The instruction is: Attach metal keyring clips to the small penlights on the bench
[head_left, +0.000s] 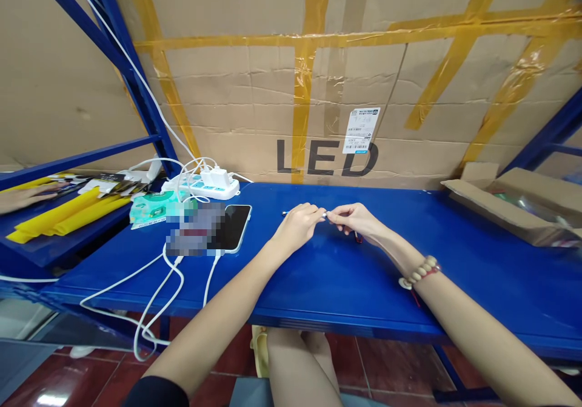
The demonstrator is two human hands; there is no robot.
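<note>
My left hand [297,228] is closed around a slim pen-like rod [285,213]. One thin end with a touch of blue sticks out on the left, and most of the rod is hidden by the fingers. A small silvery piece [324,214] shows between my two hands, at the left fingertips. My right hand [357,219] pinches at this piece with thumb and forefinger. Whether the piece belongs to the rod I cannot tell. Below the right palm, a small reddish-dark thing [359,237] is partly visible; its kind is unclear. Both hands are just above the blue tabletop [309,285].
To the left lie a phone [236,228] on a charging cable, a green-white packet [157,207] and a power strip [222,187] with white cords. Yellow strips [86,216] lie near another person's hand [31,198]. An open carton [513,207] stands right; a large LED box [254,116] is behind.
</note>
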